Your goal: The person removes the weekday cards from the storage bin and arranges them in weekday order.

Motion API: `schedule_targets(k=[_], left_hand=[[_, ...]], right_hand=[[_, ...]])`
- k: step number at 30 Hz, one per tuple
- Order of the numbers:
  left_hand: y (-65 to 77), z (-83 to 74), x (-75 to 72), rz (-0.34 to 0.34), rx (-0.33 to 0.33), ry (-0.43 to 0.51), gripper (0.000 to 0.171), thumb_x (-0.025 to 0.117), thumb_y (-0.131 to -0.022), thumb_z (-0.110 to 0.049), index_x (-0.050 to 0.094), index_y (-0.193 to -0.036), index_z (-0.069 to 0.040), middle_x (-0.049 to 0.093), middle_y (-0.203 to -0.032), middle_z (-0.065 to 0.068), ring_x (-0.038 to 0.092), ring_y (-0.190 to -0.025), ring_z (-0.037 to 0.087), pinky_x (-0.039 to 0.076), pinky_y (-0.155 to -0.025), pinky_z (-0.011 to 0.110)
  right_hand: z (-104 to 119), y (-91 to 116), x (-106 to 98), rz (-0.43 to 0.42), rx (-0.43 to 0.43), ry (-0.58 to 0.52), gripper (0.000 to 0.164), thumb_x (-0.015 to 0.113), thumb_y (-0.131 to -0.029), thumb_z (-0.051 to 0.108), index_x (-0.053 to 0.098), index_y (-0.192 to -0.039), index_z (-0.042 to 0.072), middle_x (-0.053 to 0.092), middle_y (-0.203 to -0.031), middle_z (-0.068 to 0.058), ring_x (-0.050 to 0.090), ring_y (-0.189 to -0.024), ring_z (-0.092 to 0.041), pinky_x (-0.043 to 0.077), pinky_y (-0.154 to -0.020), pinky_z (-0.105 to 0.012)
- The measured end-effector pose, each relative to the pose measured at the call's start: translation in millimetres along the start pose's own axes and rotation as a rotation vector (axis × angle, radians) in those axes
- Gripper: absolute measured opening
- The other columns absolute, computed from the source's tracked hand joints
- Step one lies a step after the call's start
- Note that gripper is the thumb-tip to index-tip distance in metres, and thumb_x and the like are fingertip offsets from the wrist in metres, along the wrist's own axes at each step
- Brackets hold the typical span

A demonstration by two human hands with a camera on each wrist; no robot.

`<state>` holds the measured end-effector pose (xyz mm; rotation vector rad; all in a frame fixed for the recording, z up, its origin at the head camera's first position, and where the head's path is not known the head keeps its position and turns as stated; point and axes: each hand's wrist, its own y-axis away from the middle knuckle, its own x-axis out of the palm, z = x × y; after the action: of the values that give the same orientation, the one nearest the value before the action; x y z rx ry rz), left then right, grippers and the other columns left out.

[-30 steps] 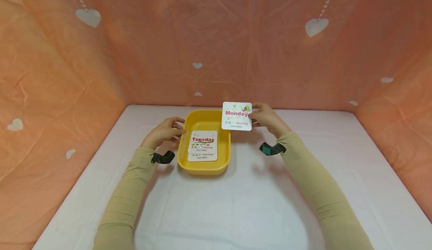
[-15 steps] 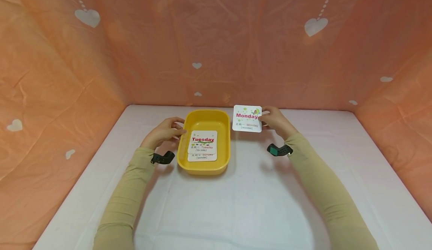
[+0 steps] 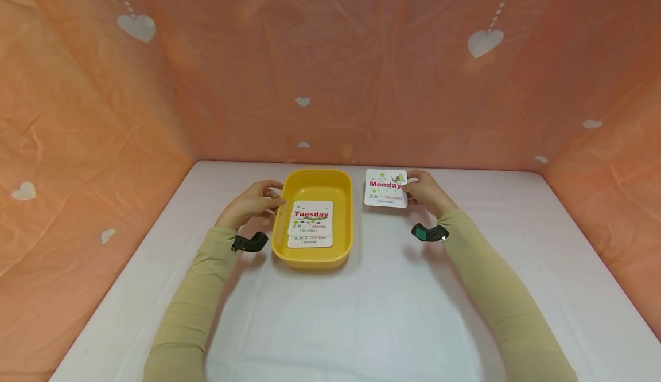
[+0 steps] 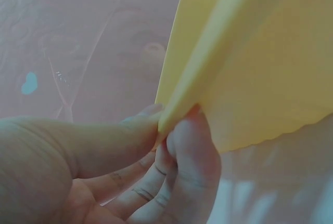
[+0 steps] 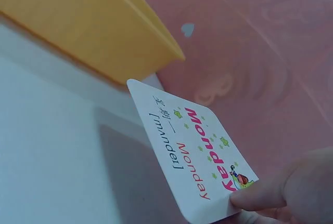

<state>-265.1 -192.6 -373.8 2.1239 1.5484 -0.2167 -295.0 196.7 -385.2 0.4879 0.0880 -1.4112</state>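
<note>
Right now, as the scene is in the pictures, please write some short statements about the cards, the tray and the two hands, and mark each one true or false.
1. The right hand pinches the Monday card. True.
2. The Tuesday card partly covers the Sunday card inside the yellow tray. True.
3. The Monday card lies inside the yellow tray. False: it is held outside, to the right of the yellow tray.
4. Only one of the hands is touching something. False: the left hand pinches the edge of the yellow tray.
5. Three cards can be seen in the head view. True.
</note>
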Motion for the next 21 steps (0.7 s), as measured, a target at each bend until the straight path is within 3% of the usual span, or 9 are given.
schedule_targets(k=[8, 14, 21], left_hand=[[-0.4, -0.3, -0.3, 0.015, -0.006, -0.016, 0.048, 0.056, -0.097, -0.012, 0.038, -0.140, -0.002, 0.057, -0.108, 0.022, 0.062, -0.084, 0.028, 0.054, -0.074, 0.037], [0.1, 0.3, 1.1, 0.035, -0.015, -0.012, 0.046, 0.053, -0.099, -0.013, 0.037, -0.140, -0.003, 0.058, -0.105, 0.024, 0.062, -0.085, 0.030, 0.054, -0.074, 0.037], [-0.5, 0.9, 1.5, 0.036, 0.001, 0.002, 0.045, 0.053, -0.099, -0.011, 0.037, -0.139, -0.001, 0.058, -0.105, 0.026, 0.063, -0.081, 0.028, 0.055, -0.072, 0.038]], right_hand=[[-7.6, -7.1, -0.4, -0.002, 0.025, -0.002, 0.049, 0.045, -0.090, -0.002, 0.037, -0.138, -0.008, 0.054, -0.115, -0.022, 0.056, -0.074, -0.011, 0.049, -0.065, -0.022], [-13.0, -11.1, 1.2, 0.013, 0.023, 0.028, 0.055, 0.048, -0.088, -0.003, 0.031, -0.140, -0.009, 0.052, -0.119, -0.024, 0.055, -0.083, -0.015, 0.047, -0.066, -0.021], [-16.0, -12.6, 1.3, -0.004, 0.020, 0.106, 0.058, 0.057, -0.085, -0.001, 0.036, -0.139, -0.006, 0.054, -0.110, -0.017, 0.051, -0.077, -0.014, 0.043, -0.062, -0.021]])
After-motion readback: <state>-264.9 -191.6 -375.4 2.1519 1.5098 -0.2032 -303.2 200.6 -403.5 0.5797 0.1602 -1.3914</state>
